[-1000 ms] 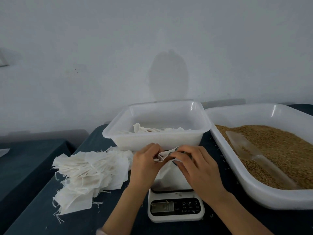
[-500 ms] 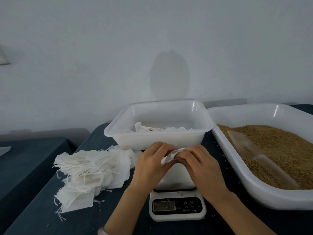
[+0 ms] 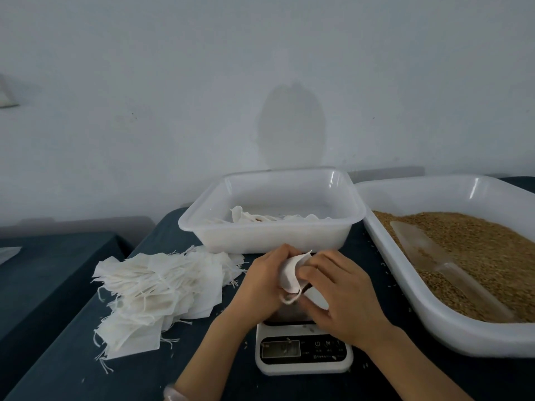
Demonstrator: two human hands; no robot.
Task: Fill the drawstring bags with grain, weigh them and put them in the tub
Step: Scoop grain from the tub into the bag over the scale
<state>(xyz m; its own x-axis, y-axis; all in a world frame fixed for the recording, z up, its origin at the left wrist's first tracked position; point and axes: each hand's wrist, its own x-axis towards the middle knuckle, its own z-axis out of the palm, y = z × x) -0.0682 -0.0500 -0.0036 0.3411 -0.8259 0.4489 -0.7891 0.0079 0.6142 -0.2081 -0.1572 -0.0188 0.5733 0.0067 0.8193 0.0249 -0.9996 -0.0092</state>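
A small white drawstring bag [image 3: 291, 273] is held above the white kitchen scale [image 3: 304, 353]. My left hand [image 3: 260, 282] grips its left side and my right hand [image 3: 338, 290] pinches its right side, so the bag is crumpled between them. Behind the hands stands the white tub [image 3: 272, 235], with several filled bags lying in it. To the right is a large white tray [image 3: 434, 322] of brown grain [image 3: 477, 250], and a clear scoop [image 3: 434, 256] lies on the grain.
A loose pile of empty white bags [image 3: 156, 287] lies on the dark table cloth [image 3: 66, 366] to the left of the scale. A few stray grains lie around the scale. A grey wall rises behind the tub.
Both hands have turned and bunched the bag, which now stands more upright between them. The hands have drawn a little closer together over the scale.
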